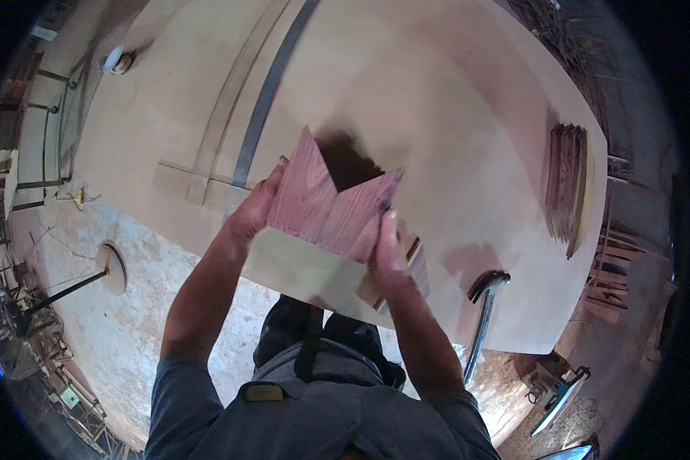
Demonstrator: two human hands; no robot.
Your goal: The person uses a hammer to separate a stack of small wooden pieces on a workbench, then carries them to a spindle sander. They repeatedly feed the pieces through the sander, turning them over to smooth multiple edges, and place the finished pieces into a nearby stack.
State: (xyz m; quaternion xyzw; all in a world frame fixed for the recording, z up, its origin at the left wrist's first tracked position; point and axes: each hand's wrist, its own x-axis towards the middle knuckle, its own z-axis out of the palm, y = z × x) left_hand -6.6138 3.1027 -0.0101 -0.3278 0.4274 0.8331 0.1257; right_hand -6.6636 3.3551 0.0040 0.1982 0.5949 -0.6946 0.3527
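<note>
The grip of left hand (259,205) and right hand (389,253) holds the notched wooden board (333,215), left of the hammer (482,326). It seems stiff, probably light; 2 sharp corners may chip, so hold side edges.

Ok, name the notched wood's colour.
The notched wood is pinkish brown with streaky grain, in the head view.

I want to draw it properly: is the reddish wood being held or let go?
Held. The left hand is on the left edge of the wood, the right hand on its right edge.
</note>
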